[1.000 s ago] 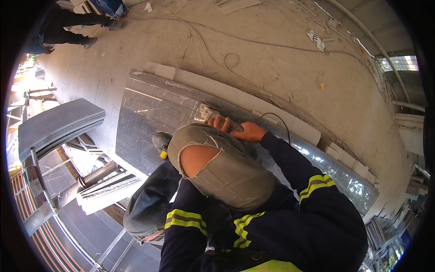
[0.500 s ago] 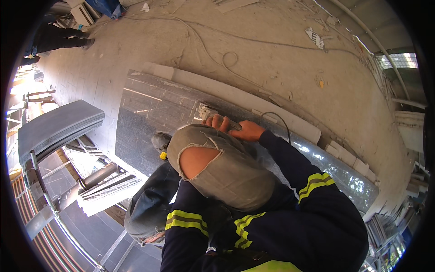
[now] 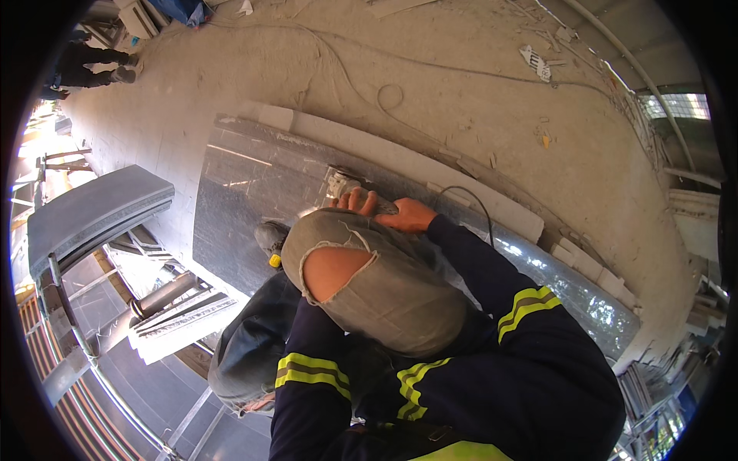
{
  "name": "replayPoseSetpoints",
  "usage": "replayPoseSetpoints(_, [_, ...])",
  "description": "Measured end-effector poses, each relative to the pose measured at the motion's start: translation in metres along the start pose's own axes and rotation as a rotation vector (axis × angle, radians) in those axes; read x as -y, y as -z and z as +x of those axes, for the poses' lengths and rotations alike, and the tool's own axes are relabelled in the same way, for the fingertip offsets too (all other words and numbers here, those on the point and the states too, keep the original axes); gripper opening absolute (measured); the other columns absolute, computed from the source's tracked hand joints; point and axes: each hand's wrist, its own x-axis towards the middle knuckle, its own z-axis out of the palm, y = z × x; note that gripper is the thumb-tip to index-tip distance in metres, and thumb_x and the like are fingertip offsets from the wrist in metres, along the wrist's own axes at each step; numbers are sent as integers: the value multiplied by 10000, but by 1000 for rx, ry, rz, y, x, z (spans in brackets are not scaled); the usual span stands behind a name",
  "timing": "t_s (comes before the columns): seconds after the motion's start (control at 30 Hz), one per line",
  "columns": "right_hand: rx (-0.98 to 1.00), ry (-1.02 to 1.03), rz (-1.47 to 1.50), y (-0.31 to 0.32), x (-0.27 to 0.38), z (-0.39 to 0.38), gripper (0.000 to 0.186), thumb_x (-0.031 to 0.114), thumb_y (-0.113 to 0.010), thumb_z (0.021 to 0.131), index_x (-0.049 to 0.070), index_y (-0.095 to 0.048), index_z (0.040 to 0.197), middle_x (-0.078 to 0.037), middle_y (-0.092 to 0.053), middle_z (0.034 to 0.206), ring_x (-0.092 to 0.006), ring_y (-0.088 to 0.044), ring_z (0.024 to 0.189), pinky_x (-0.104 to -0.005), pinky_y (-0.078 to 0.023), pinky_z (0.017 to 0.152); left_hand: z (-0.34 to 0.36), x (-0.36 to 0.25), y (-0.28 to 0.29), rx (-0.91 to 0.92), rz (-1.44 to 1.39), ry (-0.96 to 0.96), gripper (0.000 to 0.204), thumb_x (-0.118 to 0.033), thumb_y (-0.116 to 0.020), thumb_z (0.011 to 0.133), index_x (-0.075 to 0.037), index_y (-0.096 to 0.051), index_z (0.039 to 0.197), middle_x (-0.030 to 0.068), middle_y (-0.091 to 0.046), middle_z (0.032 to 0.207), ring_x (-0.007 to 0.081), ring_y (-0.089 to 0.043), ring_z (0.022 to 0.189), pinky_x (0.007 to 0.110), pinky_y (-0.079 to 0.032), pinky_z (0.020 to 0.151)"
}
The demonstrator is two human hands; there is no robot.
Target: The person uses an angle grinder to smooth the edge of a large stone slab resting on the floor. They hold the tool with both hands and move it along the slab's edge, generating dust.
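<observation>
Both my hands are on an angle grinder (image 3: 338, 183), its head low over a dark polished stone slab (image 3: 238, 196). My left hand (image 3: 357, 201) curls its fingers over the front of the body, just behind the head; the rest of that hand is hidden by my knee. Farther back, my right hand (image 3: 409, 215) is wrapped round the handle end. From the grinder a dark cable (image 3: 480, 201) loops up over the slab's far edge. Whether the head touches the stone is hard to tell.
Pale stone strips (image 3: 400, 150) lie along the slab's far edge. Stacked grey slabs (image 3: 100, 211) rest on a metal frame at left. A long cable (image 3: 461, 74) crosses the dusty floor (image 3: 477, 115). Another person (image 3: 96, 65) stands at the far left.
The grinder and both hands have shifted slightly left and away from me across the slab. The other person's legs have moved a little to the left.
</observation>
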Motion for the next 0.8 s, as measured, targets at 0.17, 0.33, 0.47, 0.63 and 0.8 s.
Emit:
replayPoseSetpoints(0.17, [51, -29, -15, 5, 2, -8, 961, 737, -688, 802, -150, -702, 1173, -341, -713, 1163, -407, -710, 1127, -441, -537, 969, -9, -5, -10, -73, 33, -22, 795, -580, -720, 778, -242, -554, 1478, 166, -518, 1505, 392, -534, 1368, 613, -391, 1096])
replayPoseSetpoints(0.33, [5, -15, 25, 1, -13, -16, 870, 723, -701, 823, -107, -736, 1080, -281, -754, 1030, -368, -750, 988, -436, -559, 863, -7, -13, -18, -165, 24, -49, 803, -594, -715, 775, -237, -561, 1478, 176, -520, 1504, 405, -535, 1360, 618, -386, 1101])
replayPoseSetpoints(0.47, [-6, -19, 28, 1, -23, -18, 824, 700, -701, 837, -91, -741, 1062, -265, -757, 1006, -355, -750, 961, -432, -556, 842, -4, -18, -21, -181, 43, -61, 804, -598, -712, 776, -236, -563, 1478, 180, -520, 1505, 411, -534, 1357, 621, -384, 1103])
replayPoseSetpoints(0.63, [-18, -3, 25, 5, -16, -26, 786, 684, -703, 848, -82, -739, 1017, -246, -756, 959, -341, -749, 912, -429, -555, 821, -7, -19, -22, -182, 67, -60, 806, -604, -708, 776, -234, -566, 1477, 185, -520, 1507, 419, -534, 1353, 625, -381, 1106])
replayPoseSetpoints(0.8, [65, -59, 60, 9, -17, -33, 938, 771, -685, 805, -119, -720, 1099, -317, -729, 1106, -405, -721, 1060, -457, -539, 914, -12, -29, -19, -173, 57, -62, 808, -610, -704, 776, -232, -569, 1477, 190, -520, 1508, 427, -534, 1350, 629, -378, 1109])
